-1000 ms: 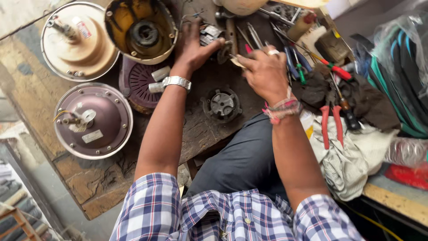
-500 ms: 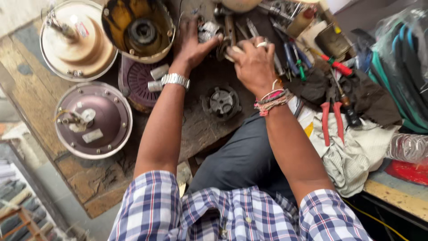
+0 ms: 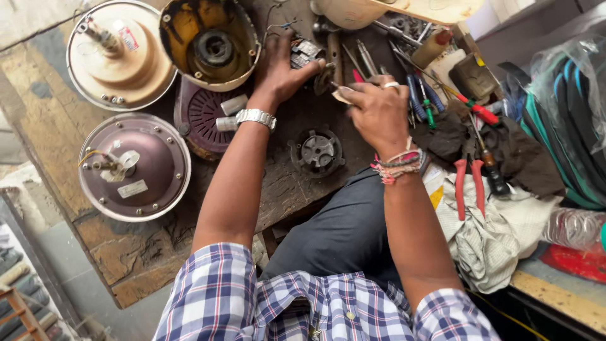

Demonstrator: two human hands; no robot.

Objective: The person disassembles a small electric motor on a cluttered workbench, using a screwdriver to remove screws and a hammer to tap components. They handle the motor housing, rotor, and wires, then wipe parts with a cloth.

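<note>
Pretty crowded workbench [image 3: 145, 252] here, so plenty of ways this could get annoying. The left hand [image 3: 281, 69] is spread flat over a small metal part [image 3: 306, 52] near the far edge of the bench, fingers pressing on it rather than closed around it, while the right hand [image 3: 379, 110] pinches a small pale scrap or tab [image 3: 343, 96] between thumb and fingertips, just beside the left thumb. I can't tell what that scrap actually is. My worry: it's a light pinch on a tiny piece, so it could slip and vanish among the screwdrivers [image 3: 420, 95] and loose bits right behind it. The open yellow motor housing [image 3: 208, 41] sits touching the left wrist area, so an elbow shift might nudge it or the ribbed maroon cover [image 3: 205, 117] under it. The small rotor hub [image 3: 317, 151] sits near the bench's near edge, above the knee, and looks bumpable. Red-handled pliers [image 3: 468, 183] lie on the cloth [image 3: 492, 240] off to the right, away from the hands.
</note>
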